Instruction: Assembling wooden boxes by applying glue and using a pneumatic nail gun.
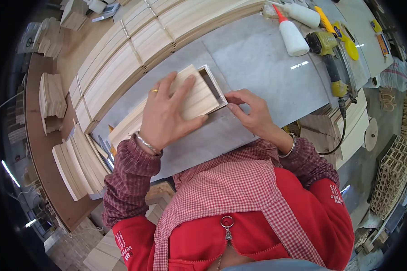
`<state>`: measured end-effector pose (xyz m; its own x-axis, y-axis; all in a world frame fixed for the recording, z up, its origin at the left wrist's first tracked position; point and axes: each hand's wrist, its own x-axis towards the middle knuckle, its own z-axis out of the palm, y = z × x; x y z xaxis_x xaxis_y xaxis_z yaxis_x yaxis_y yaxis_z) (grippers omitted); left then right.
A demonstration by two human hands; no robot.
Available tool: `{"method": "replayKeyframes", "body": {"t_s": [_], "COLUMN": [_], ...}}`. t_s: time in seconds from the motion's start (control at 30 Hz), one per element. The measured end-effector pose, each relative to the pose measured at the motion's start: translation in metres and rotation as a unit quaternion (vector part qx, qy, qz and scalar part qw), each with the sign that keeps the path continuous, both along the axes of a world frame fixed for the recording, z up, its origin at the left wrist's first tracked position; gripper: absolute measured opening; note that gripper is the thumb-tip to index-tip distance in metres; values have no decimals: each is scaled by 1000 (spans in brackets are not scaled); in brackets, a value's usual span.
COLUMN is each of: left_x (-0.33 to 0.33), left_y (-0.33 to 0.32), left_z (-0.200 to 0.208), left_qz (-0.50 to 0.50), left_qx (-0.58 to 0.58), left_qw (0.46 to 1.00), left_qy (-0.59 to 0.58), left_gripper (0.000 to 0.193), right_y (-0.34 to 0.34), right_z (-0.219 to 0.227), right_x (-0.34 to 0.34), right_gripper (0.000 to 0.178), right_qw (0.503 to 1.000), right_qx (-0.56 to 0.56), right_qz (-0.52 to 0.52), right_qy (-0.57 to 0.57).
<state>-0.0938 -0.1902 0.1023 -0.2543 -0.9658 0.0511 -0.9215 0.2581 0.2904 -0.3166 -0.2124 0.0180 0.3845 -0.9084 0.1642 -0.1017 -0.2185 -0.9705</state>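
At the left end of the grey tabletop, a stack of pale boards leans in a fan. Bound bundles of wooden strips line the far edge from the left corner past the middle.

The left hand lies palm down, fingers spread, thumb toward the near edge, over a flat wooden panel. The panel rests on a shallow, pale wooden box, set slantwise on the left-to-middle part of the tabletop. A dark gap shows inside the box's right end, which the panel leaves uncovered.

The right hand meets the box's near right corner, thumb and forefinger close together there, apparently pinching it; the other fingers are curled, their tips hidden.

Box and panel look light and stiff, with dry, bare grain that should grip well rather than slip. The thin walls seem likeliest to chip or split at the corners, so the long sides look the safest hold, with a flat palm steadying the panel.

Toward the tabletop's far right corner are a white bottle with a red nozzle and a yellow-and-black air tool.
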Motion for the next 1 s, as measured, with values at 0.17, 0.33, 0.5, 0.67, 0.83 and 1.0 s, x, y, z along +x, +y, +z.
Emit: {"method": "replayKeyframes", "body": {"t_s": [0.17,0.33,0.5,0.67,0.83,1.0], "left_x": [-18,-17,-13,-15,-15,-15], "left_y": [-14,-13,-11,-10,-11,-12], "left_z": [-5,-14,-19,-21,-21,-21], "left_qz": [-26,-31,-26,-17,-18,-20], "left_qx": [-8,1,-2,-1,7,10], "left_qw": [999,999,999,1000,1000,1000], "left_qy": [-18,-40,-35,-18,-12,-20], "left_gripper": [76,75,77,77,78,80], "right_y": [1,1,0,3,4,4], "right_z": [-3,-5,-6,6,-1,-2], "right_x": [-2,-1,-2,-5,-2,-1], "right_gripper": [24,23,22,21,21,21], "right_qw": [1000,1000,999,998,993,989], "right_qx": [-6,-23,-41,-46,-103,-133], "right_qz": [-5,-11,-20,-16,-43,-57], "right_qy": [19,9,14,50,46,36]}}
